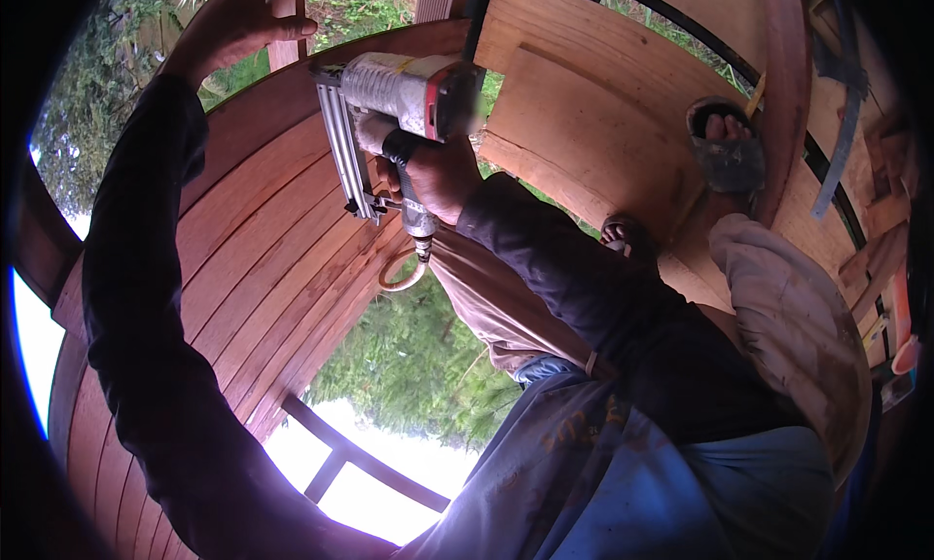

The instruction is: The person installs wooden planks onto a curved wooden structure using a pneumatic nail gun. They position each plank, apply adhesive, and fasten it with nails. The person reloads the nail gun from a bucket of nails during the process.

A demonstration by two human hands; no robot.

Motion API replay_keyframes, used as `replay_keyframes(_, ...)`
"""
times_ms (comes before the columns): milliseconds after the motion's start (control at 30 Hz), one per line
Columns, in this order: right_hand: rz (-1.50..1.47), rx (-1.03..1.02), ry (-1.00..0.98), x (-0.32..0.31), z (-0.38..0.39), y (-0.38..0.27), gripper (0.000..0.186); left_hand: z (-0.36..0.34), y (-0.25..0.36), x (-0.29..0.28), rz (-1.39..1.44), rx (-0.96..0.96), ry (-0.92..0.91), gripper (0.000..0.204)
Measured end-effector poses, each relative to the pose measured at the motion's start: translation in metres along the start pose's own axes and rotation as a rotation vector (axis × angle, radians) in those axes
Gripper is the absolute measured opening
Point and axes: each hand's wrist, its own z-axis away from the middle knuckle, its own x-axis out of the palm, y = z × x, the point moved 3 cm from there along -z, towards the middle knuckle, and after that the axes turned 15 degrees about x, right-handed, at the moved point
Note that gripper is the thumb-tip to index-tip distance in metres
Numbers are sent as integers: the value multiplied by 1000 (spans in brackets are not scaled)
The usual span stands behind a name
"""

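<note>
My right hand (446, 179) is wrapped round the handle of a pneumatic nail gun (394, 88). The gun has a worn grey body with a red-edged cap, and its slanted metal magazine points down on the left. A pale air hose (397, 280) curls from the fitting under the handle. Raised at the upper left, my left hand (229, 25) grips an upright wooden slat (285, 49), thumb across its face; some of its fingers are hidden. Just below that hand runs a curved reddish wooden rail (253, 127), close to the gun's nose.
Curved wall boards (263, 258) run down the left. A plywood sheet (584, 122) lies on the floor by my sandalled feet (725, 142). Dark metal bars (681, 30) cross gaps showing greenery. Wood offcuts (880, 249) are piled at the right edge.
</note>
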Motion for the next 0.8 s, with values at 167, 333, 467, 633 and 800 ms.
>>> replay_keyframes(167, 49, 40, 37, 3, 1, -1, 28, 3, -2, 0, 41, 22, 3, 59)
replay_keyframes(333, 61, 31, 26, 1, 2, -8, 32, -1, -2, -2, -11, 9, -39, 61)
replay_keyframes(467, -4, 47, -6, -7, 8, -12, 49, 10, -11, 2, -30, 12, 48, 61)
replay_keyframes(633, 26, 28, 69, -36, 11, -34, 54, 6, 33, -6, -7, -258, -202, 61)
replay_keyframes(800, -113, -65, 116, -51, 13, -73, 42, 31, 47, 6, 208, -33, -247, 38)
